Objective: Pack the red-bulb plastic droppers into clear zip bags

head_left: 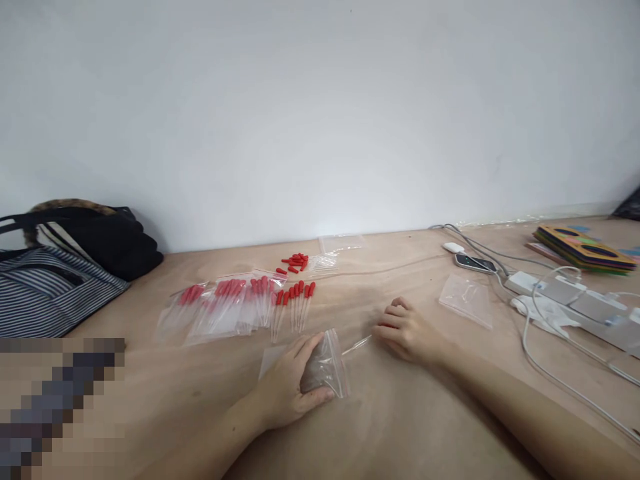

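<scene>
My left hand holds a clear zip bag, its thumb and fingers at the bag's two edges and the mouth facing right. Closed fingers of my right hand grip a thin glass dropper, whose narrow tip points left at the bag's mouth; its other end is hidden in the hand. Behind the bag lie several red-capped droppers. Left of these, bags with red-capped droppers overlap. Loose red caps and thin glass tubes lie farther back.
Flat clear bags lie at the back and at right. A power strip with white cables, a dark device and a stack of coloured boards are at right. A striped bag stands at left by the wall.
</scene>
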Action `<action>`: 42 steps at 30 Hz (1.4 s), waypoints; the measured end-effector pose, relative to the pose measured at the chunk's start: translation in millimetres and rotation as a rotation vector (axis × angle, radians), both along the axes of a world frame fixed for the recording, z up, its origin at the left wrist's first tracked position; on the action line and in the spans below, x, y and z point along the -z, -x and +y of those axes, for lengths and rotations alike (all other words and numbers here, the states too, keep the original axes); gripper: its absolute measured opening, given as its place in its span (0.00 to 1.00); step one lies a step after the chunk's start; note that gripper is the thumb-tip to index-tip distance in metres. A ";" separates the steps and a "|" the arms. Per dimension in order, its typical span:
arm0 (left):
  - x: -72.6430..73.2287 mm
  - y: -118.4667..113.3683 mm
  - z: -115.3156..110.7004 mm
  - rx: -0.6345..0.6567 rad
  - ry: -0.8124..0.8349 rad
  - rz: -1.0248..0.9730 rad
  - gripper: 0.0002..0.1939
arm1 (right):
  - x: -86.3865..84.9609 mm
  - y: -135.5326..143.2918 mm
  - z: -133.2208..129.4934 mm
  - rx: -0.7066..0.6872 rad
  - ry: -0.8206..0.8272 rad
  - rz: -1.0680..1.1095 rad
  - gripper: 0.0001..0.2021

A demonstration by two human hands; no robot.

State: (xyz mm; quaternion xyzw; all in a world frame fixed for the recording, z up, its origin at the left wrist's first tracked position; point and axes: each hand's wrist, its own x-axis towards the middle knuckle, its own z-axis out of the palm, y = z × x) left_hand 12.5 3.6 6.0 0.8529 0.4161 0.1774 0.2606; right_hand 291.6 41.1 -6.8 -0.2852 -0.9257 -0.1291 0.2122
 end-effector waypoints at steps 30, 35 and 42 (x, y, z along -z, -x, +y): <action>-1.1 -5.8 5.1 0.047 -0.076 0.047 0.35 | 0.1 43.5 -10.4 -0.077 0.618 0.397 0.10; 1.4 -6.4 6.6 0.057 -0.106 0.039 0.35 | -4.0 55.3 -9.8 -0.124 0.678 0.390 0.09; 2.0 -7.0 7.5 0.064 -0.126 0.017 0.34 | 3.6 61.6 -6.8 -0.107 0.680 0.332 0.08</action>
